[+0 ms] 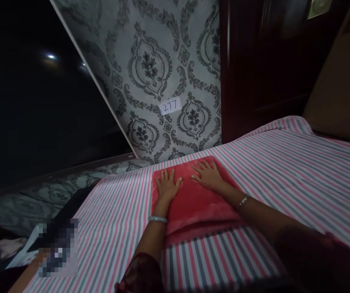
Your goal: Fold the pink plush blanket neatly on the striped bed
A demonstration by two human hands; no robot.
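A red, plush-looking folded cloth [190, 199] lies flat on a striped sheet [119, 211]. My left hand [167, 187] rests palm down on its far left part, fingers spread. On the far right part lies my right hand [208, 176], also flat with the fingers apart. Neither hand grips anything. Along the near side of the cloth a fold shows as a dark crease. Bracelets circle both of my wrists.
Behind the sheet stands a patterned wall with a paper label [170, 106] reading 277. A large dark screen [40, 101] leans in at the left, and a dark wooden door [260, 73] is at the right. Part of another person [31, 264] shows at lower left, partly pixelated.
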